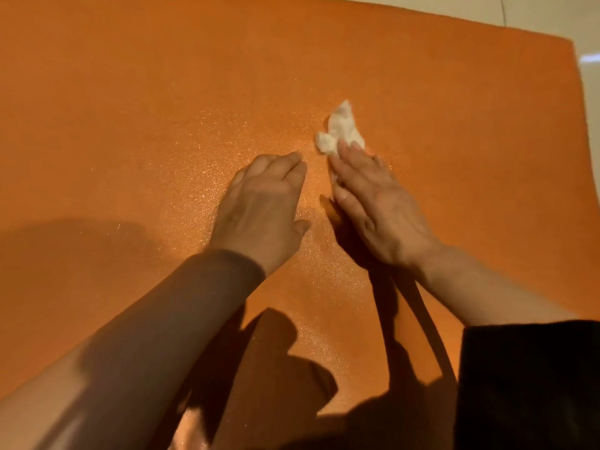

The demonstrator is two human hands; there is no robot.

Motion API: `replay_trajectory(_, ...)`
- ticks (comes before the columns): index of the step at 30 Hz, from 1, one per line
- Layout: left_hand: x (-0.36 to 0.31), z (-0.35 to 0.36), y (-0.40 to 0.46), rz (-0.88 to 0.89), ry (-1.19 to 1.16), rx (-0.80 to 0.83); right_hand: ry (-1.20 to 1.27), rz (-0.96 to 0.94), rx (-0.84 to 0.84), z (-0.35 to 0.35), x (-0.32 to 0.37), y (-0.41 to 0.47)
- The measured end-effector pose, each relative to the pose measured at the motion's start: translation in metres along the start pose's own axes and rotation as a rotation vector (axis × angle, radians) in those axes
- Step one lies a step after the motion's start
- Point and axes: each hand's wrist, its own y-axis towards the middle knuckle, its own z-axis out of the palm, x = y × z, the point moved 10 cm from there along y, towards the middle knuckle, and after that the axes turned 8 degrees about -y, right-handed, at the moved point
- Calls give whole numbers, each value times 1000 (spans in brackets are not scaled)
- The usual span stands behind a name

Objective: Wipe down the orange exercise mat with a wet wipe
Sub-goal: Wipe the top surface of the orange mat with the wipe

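The orange exercise mat (136, 102) fills nearly the whole head view, its textured surface glinting around the hands. A crumpled white wet wipe (339, 128) lies on the mat right of centre. My right hand (376, 206) presses on the wipe's near end with straight fingers, and most of the wipe sticks out beyond the fingertips. My left hand (263, 206) rests flat on the mat just left of it, fingers together and holding nothing.
The mat's far edge and right edge meet at the upper right, where pale glossy floor (587, 43) shows. Dark shadows of my arms fall across the near part of the mat.
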Motion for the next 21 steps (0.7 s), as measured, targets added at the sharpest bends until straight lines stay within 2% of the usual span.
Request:
replay_trajectory(3, 5, -5, 13, 6, 28, 11, -49, 98, -65, -7, -12, 7)
replay_trajectory(7, 12, -17, 38, 29, 62, -2, -46, -46, -74, -1, 18, 12)
replay_trajectory(9, 15, -20, 51, 29, 78, 7, -83, -54, -50, -2, 13, 30)
replay_trajectory(15, 19, -29, 80, 73, 141, 38, -107, 166, -142, -19, -21, 66)
replay_trajectory(19, 21, -38, 95, 111, 184, 33, -96, 61, -117, -21, -6, 82)
replay_trajectory(21, 22, -41, 101, 115, 199, 36, -106, 87, -120, -25, -22, 95)
